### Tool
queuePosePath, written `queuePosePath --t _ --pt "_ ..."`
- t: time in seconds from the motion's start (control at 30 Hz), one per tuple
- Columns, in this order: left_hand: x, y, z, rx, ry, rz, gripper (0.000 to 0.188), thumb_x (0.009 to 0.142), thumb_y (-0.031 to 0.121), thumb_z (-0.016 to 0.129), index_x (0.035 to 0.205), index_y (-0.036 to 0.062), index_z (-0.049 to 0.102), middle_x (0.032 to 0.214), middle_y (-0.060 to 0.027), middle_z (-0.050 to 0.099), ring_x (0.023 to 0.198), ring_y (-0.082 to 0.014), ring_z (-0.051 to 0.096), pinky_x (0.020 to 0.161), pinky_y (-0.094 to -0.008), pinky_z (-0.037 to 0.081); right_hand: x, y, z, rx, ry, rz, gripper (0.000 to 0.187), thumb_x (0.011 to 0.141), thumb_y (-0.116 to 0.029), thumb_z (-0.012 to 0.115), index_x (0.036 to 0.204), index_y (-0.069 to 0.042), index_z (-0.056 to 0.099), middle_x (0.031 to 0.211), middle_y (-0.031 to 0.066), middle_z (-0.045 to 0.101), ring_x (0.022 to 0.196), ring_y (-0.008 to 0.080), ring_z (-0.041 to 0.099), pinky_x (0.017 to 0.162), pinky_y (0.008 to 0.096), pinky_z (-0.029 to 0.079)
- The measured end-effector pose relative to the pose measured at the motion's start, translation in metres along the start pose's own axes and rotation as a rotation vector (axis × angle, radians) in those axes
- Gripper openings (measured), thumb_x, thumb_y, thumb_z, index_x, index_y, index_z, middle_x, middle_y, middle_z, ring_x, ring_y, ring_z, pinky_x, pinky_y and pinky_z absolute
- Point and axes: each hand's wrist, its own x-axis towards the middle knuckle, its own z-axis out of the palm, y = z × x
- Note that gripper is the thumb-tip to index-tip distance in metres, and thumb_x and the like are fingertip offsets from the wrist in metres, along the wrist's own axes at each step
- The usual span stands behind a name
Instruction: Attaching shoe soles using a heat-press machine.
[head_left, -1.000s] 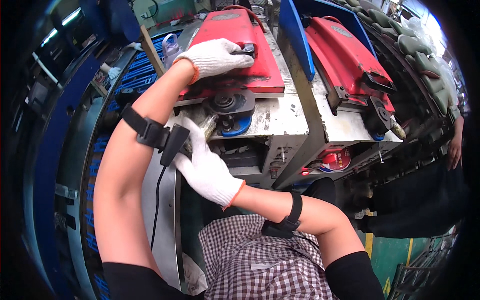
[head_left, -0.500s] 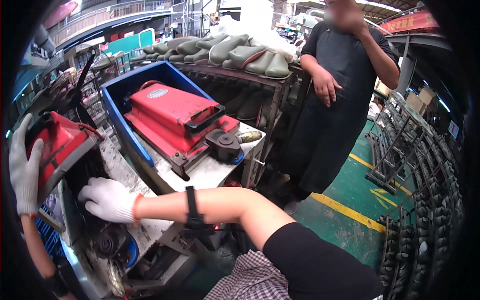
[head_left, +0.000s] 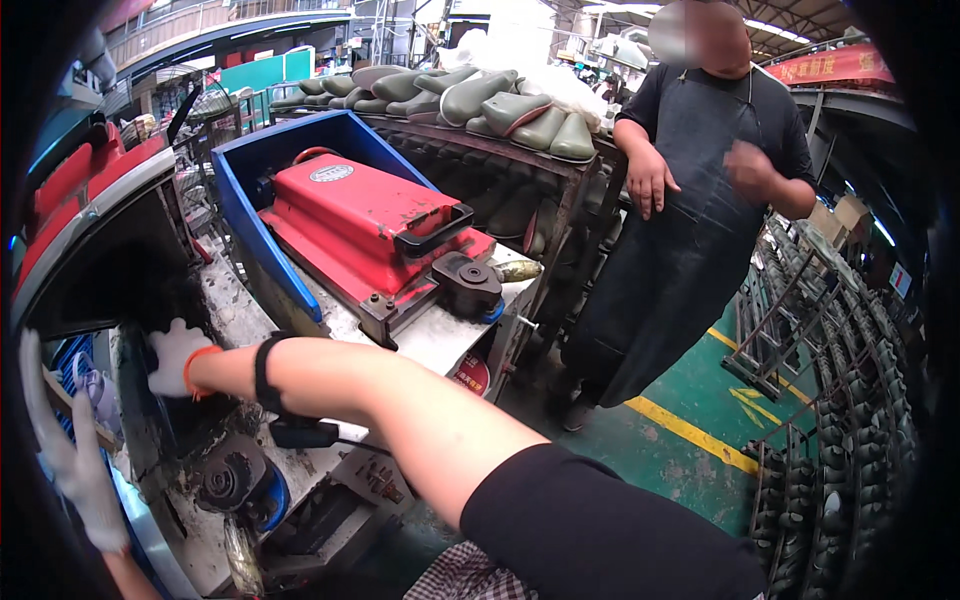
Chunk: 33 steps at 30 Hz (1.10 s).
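Observation:
Both of my hands wear white knit gloves. My left hand (head_left: 78, 450) is at the far left edge, fingers stretched and apart, holding nothing. It is beside the raised red cover (head_left: 125, 165), whose dark hollow underside faces me. My right hand (head_left: 180, 358) reaches beneath that cover, fingers apart against the dark, flat-looking insert (head_left: 150, 400) in the opening. What lies under its palm is hidden. Near my right wrist, a round black clamp (head_left: 232, 475) with a blue part sits on the worn white machine top (head_left: 235, 310).
A second red cover (head_left: 365, 205) lies closed beside a blue tray (head_left: 262, 265). Green-grey shoe lasts or boots (head_left: 480, 100) are piled on a rack behind. A person in a dark apron (head_left: 665, 240) stands across from me. Metal racks (head_left: 830, 400) line the right side.
The near red cover has swung up, exposing its dark underside. My left hand has come off it and dropped lower. My right hand has moved further into the opening. The other person's raised hand has lowered.

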Motion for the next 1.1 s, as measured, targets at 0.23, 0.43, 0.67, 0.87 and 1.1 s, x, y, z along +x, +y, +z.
queuePosePath --t 0.23,0.43,0.67,0.87,1.1 --pt "-0.087 0.01 -0.019 -1.556 0.104 -1.39 0.065 0.112 0.045 0.05 0.161 0.0047 0.038 0.166 -0.0163 0.04 0.154 -0.0297 0.038 0.128 -0.0433 0.028 -0.101 -0.023 -0.042 1.085 -0.275 -0.007 0.079 0.091 -0.04 0.059 0.163 -0.016 0.037 0.137 0.0168 0.059 0.12 0.0329 0.06 0.069 0.0518 0.06" --pt "-0.093 0.091 -0.055 -1.487 0.418 -1.332 0.064 0.113 0.044 0.041 0.164 0.0055 0.033 0.164 -0.0125 0.044 0.151 -0.0296 0.042 0.128 -0.0481 0.028 -0.187 -0.081 -0.014 0.885 -0.442 -0.434 0.089 0.098 -0.037 0.058 0.167 0.002 0.019 0.164 0.0312 0.033 0.15 0.0383 0.039 0.123 0.038 0.032" --pt "-0.206 0.046 -0.137 -1.449 0.601 -1.125 0.038 0.102 0.028 0.057 0.132 0.0061 0.067 0.126 -0.0141 0.071 0.114 -0.0281 0.068 0.11 -0.0465 0.051 -0.202 -0.025 -0.044 -0.201 0.159 -1.174 0.047 0.096 -0.023 0.065 0.137 -0.001 0.065 0.138 0.021 0.063 0.117 0.0346 0.066 0.102 0.0418 0.053" --pt "-0.251 -0.017 -0.21 -0.885 0.769 -1.488 0.022 0.091 0.014 0.064 0.112 0.0071 0.067 0.104 -0.0086 0.071 0.092 -0.0253 0.073 0.084 -0.0405 0.064 -0.212 0.079 -0.048 0.028 0.207 -0.423 0.046 0.107 -0.015 0.049 0.148 0.004 0.054 0.151 0.0157 0.057 0.146 0.0275 0.049 0.123 0.0398 0.032" --pt "-0.322 -0.175 -0.265 -0.203 0.755 -1.488 0.057 0.076 0.019 0.078 0.129 0.0043 0.062 0.121 -0.011 0.066 0.115 -0.0263 0.064 0.101 -0.0424 0.054 -0.221 0.076 -0.029 -0.308 0.352 -0.486 0.038 0.103 -0.009 0.056 0.138 0.003 0.064 0.14 0.0195 0.063 0.137 0.0356 0.054 0.119 0.0446 0.036"
